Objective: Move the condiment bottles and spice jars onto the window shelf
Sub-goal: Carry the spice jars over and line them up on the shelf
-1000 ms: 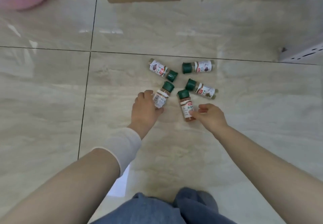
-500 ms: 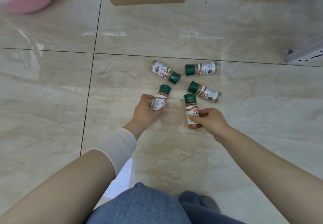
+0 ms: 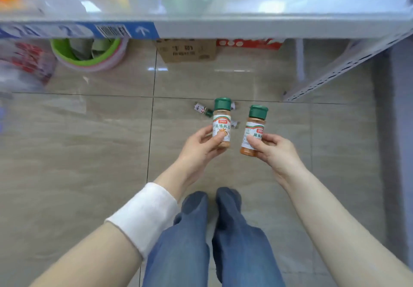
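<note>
left grip (image 3: 201, 150) curls round a pale jar (image 3: 221, 128), right grip (image 3: 274, 152) round an orange jar (image 3: 254, 133), both upright above the floor (image 3: 89, 152). carrying step, i judge; next, raise them over the shelf (image 3: 245, 29) edge. spare jars (image 3: 203, 109) lie below.

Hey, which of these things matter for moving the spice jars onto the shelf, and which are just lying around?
For the job:
pale spice jar in the left hand
orange spice jar in the right hand
floor jar, lying down
shelf

Lying about:
cardboard box
green basin
red box
plastic bag
</note>
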Demonstrator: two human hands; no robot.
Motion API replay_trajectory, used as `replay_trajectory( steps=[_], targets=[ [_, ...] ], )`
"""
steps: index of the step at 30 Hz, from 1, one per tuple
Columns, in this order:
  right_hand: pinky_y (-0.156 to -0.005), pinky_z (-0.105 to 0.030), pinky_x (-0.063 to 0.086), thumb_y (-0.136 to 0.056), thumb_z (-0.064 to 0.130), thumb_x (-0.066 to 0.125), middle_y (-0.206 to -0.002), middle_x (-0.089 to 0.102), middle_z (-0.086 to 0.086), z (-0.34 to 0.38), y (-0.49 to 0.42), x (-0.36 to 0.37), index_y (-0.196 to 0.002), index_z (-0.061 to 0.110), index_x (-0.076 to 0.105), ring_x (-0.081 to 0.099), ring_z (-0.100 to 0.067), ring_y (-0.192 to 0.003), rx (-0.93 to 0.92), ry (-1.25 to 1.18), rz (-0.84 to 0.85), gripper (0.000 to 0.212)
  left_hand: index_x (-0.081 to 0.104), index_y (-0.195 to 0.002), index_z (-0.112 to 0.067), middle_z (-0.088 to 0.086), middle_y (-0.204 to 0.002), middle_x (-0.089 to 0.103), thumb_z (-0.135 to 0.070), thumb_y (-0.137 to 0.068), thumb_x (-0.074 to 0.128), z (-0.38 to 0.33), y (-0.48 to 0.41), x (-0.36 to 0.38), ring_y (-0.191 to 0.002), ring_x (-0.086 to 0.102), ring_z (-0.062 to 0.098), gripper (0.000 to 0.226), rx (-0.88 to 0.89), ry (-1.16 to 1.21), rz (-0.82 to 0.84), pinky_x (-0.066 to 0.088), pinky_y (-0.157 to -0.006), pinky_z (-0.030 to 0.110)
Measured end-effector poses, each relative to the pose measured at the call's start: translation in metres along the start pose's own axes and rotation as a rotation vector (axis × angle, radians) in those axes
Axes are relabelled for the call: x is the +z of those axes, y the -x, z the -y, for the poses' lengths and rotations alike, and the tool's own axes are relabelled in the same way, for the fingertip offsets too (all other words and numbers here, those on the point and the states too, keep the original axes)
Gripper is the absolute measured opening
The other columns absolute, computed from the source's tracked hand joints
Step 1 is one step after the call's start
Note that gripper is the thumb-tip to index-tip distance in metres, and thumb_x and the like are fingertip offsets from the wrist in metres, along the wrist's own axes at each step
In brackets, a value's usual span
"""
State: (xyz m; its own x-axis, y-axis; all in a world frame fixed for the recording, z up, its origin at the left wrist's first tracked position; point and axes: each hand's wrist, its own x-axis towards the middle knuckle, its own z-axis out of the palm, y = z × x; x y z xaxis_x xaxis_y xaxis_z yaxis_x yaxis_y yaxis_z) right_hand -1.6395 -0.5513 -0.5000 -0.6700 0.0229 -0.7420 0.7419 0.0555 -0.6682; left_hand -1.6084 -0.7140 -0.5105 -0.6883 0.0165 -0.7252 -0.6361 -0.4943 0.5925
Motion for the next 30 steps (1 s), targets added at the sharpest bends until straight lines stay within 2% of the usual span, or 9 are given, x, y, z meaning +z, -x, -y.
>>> replay_trajectory(
  steps=[3,7,12,15,18,23,25,27,30],
  targets=[
    [-0.063,-0.017,0.056,-0.079,0.005,0.067,-0.086,0.068,-0.003,0.059,0.079,-0.02,-0.092,0.008,0.061,0.067,-0.011,-0.071,-0.066,-0.071,-0.005,0.015,0.044,-0.13,-0.001,0.009,-0.105,0.064,-0.013,-0.084,0.058,-0.045,0.079,0.041,-0.087,0.064,0.015,0.049,0.005,0.077,0.08,0.055,-0.082,0.025],
    [-0.061,-0.017,0.055,-0.079,0.004,0.066,-0.084,0.068,-0.001,0.119,0.163,-0.048,-0.089,0.01,0.063,0.066,-0.009,-0.071,-0.154,-0.14,-0.02,0.012,0.047,-0.127,-0.004,0.003,-0.092,0.071,-0.019,-0.073,0.062,-0.091,0.159,0.094,-0.081,0.067,0.011,0.058,0.023,0.143,0.14,0.054,-0.075,0.021],
    [-0.073,-0.027,0.058,-0.061,0.02,0.073,-0.092,0.07,-0.006,0.189,0.234,-0.078,-0.104,0.004,0.063,0.066,-0.019,-0.082,-0.271,-0.186,-0.05,0.046,0.057,-0.113,-0.012,0.0,-0.088,0.072,-0.014,-0.082,0.058,-0.14,0.228,0.169,-0.078,0.066,0.011,0.031,0.18,0.071,0.157,0.053,-0.077,0.02],
    [-0.079,-0.035,0.056,-0.057,0.026,0.075,-0.091,0.072,-0.003,0.226,0.258,-0.095,-0.095,0.013,0.065,0.068,-0.02,-0.086,-0.351,-0.173,-0.051,0.041,0.058,-0.114,-0.012,0.004,-0.098,0.071,-0.015,-0.081,0.06,-0.165,0.252,0.206,-0.087,0.066,0.014,0.033,0.28,-0.036,0.165,0.052,-0.08,0.022],
    [-0.072,-0.03,0.056,-0.065,0.019,0.075,-0.09,0.071,-0.001,0.258,0.278,-0.11,-0.093,0.018,0.064,0.067,-0.018,-0.085,-0.455,-0.168,-0.066,0.03,0.061,-0.107,-0.018,0.005,-0.1,0.071,-0.017,-0.081,0.061,-0.187,0.269,0.234,-0.091,0.065,0.016,0.026,0.37,-0.103,0.204,0.051,-0.087,0.027],
    [-0.067,-0.023,0.052,-0.054,0.03,0.076,-0.098,0.069,0.001,0.314,0.305,-0.127,-0.109,0.014,0.06,0.067,-0.013,-0.087,-0.573,-0.158,-0.116,0.059,0.06,-0.114,-0.019,0.003,-0.1,0.072,-0.021,-0.08,0.067,-0.233,0.29,0.268,-0.093,0.067,0.015,0.035,0.54,-0.197,0.292,0.053,-0.084,0.025],
    [-0.07,-0.025,0.052,-0.057,0.029,0.076,-0.101,0.068,-0.001,0.338,0.312,-0.13,-0.108,0.016,0.059,0.066,-0.015,-0.091,-0.622,-0.134,-0.13,0.056,0.059,-0.112,-0.021,0.001,-0.099,0.073,-0.026,-0.075,0.067,-0.257,0.295,0.279,-0.092,0.068,0.013,0.037,0.614,-0.231,0.312,0.053,-0.077,0.021],
    [-0.065,-0.02,0.052,-0.065,0.022,0.075,-0.103,0.067,-0.001,0.364,0.319,-0.133,-0.109,0.015,0.058,0.065,-0.015,-0.09,-0.678,-0.12,-0.159,0.048,0.058,-0.108,-0.023,-0.001,-0.098,0.072,-0.031,-0.068,0.065,-0.282,0.299,0.289,-0.089,0.068,0.01,0.042,0.692,-0.284,0.338,0.052,-0.073,0.018],
    [-0.063,-0.019,0.052,-0.063,0.024,0.074,-0.098,0.067,0.002,0.403,0.325,-0.136,-0.105,0.018,0.058,0.065,-0.013,-0.087,-0.761,-0.105,-0.211,0.046,0.055,-0.108,-0.027,0.001,-0.103,0.069,-0.034,-0.072,0.071,-0.316,0.299,0.303,-0.091,0.067,0.011,0.04,0.779,-0.387,0.374,0.054,-0.074,0.02]
  ],
)
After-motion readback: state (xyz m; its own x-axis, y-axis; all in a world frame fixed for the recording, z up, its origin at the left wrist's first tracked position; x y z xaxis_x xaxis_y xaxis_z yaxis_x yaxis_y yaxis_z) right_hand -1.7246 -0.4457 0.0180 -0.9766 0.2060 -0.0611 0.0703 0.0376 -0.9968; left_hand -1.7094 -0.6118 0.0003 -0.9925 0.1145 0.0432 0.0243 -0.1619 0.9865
